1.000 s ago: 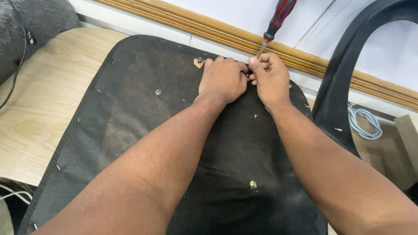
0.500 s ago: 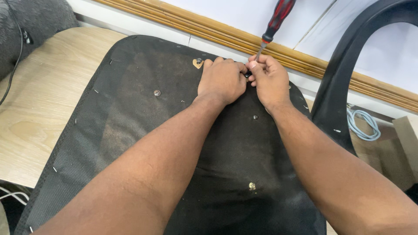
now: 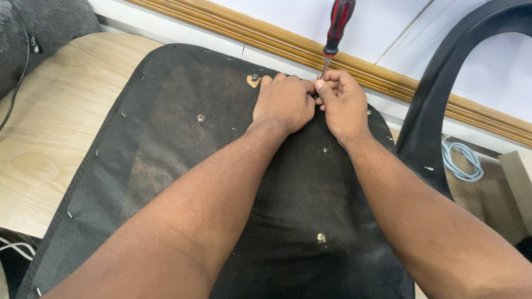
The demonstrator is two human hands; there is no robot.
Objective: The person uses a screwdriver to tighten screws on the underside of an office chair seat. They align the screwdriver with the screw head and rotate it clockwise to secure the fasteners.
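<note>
Fabric, black and coarse-woven, covers the upturned seat base (image 3: 183,160), stapled along its rounded edge and studded with small metal bolts. Both hands meet at its far edge: the left hand (image 3: 285,102) is clenched, knuckles up, while the right hand (image 3: 343,102) pinches the thin steel shaft of a screwdriver (image 3: 335,30) with a red-and-black handle, standing nearly upright. A pale wood-grain surface (image 3: 50,127) carries the base. Beyond runs a ribbed wooden moulding (image 3: 388,75) along a white wall; a glossy black curved armrest (image 3: 443,94) rises at right.
</note>
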